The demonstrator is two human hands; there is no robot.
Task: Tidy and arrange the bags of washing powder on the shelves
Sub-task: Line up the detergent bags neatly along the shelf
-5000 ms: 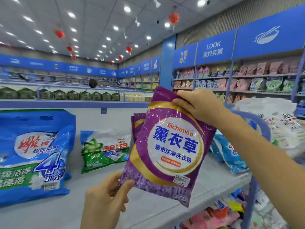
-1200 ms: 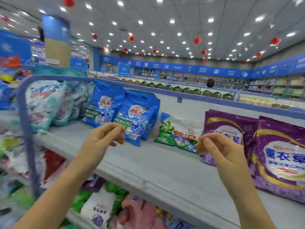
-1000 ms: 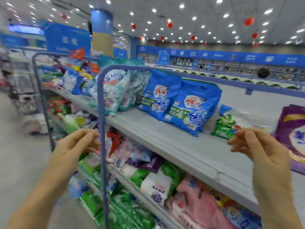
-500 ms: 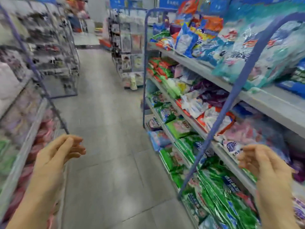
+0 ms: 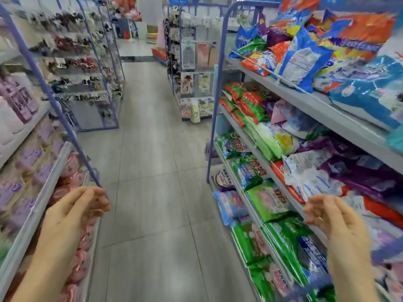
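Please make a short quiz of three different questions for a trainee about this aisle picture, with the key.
1. True or false: the left hand holds a purple bag.
2. Which hand is in front of the shelves with washing powder bags?
A. left hand
B. right hand
3. Fill in: the crumpled white plastic bag with blue print lies on the grey metal middle shelf just above the right ____.

Key: 1. false, both hands are empty. 2. B. 3. hand.
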